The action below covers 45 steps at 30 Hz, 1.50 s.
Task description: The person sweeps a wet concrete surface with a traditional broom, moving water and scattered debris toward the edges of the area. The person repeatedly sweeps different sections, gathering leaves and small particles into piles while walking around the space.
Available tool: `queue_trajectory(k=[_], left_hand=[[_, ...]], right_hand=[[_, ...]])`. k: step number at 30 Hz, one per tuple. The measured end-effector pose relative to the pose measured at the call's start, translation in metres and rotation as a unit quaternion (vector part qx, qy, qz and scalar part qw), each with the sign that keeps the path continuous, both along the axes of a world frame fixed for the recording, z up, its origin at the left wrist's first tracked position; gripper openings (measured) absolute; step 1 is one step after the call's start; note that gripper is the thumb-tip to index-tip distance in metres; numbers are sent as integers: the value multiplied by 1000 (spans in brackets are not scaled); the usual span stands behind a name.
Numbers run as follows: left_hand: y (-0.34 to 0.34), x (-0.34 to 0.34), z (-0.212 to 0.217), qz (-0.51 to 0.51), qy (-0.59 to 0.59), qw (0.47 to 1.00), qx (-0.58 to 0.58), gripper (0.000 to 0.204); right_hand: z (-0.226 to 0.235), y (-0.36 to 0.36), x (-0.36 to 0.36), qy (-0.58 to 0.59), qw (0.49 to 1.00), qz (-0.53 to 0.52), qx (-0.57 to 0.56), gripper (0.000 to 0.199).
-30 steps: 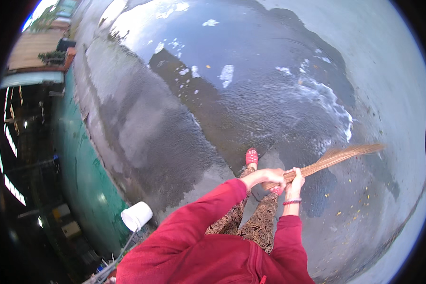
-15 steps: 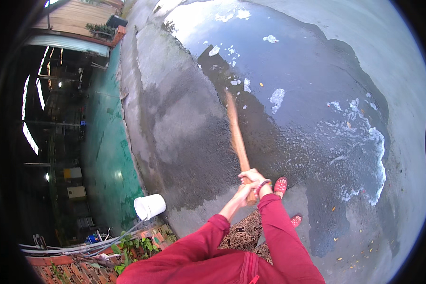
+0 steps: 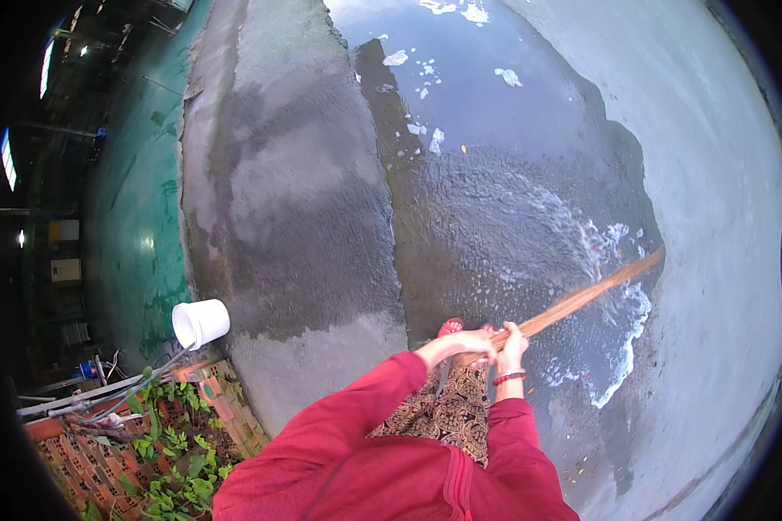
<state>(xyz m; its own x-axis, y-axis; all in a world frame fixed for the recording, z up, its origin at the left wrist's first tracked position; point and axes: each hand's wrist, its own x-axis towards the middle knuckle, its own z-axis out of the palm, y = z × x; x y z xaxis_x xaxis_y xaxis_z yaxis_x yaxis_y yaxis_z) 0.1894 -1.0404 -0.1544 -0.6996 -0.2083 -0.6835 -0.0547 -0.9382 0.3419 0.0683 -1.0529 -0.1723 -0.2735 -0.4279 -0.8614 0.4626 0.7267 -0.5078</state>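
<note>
A long broom of thin brown bristles (image 3: 578, 301) slants out to the right over the wet concrete. Both hands are wrapped round its near end, close in front of my body. My left hand (image 3: 476, 345) grips nearest the butt. Just beyond it, my right hand (image 3: 511, 347), with a red bracelet at the wrist, is closed on the broom too. The bristle tips reach the right edge of the puddle (image 3: 495, 113), beside a line of white foam (image 3: 636, 321). Ripples spread across the shallow water left of the tips.
At the left stands a white bucket (image 3: 202, 323) near a low brick wall (image 3: 226, 404) with pipes and green plants (image 3: 178, 443). Further left lies a green floor (image 3: 143, 234). A red sandal (image 3: 449, 326) shows below my hands.
The broom has swung from pointing ahead to pointing right, with both hands still on it. Water is newly rippled along its path. My view has shifted, too.
</note>
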Motion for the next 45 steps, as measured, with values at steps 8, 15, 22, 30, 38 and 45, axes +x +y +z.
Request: queue_trajectory(k=[8, 15, 22, 30, 38, 45], left_hand=[[35, 60, 62, 310, -342, 887, -24, 58], [-95, 83, -42, 420, -289, 858, 53, 16], [-212, -49, -32, 7, -337, 934, -119, 61], [-260, -20, -10, -34, -89, 989, -111, 48], [-139, 38, 113, 459, -204, 864, 33, 19], [-92, 180, 161, 650, -319, 689, 36, 9]], right_hand=[[-13, -19, 126, -294, 920, 255, 53, 15], [-41, -175, 150, -263, 804, 500, 186, 23], [-110, -210, -29, -299, 952, 6, 66, 12], [-38, -256, -32, -89, 995, -40, -25, 10], [19, -239, 60, -228, 781, 574, 88, 49], [25, -352, 84, 28, 723, 670, -166, 26]])
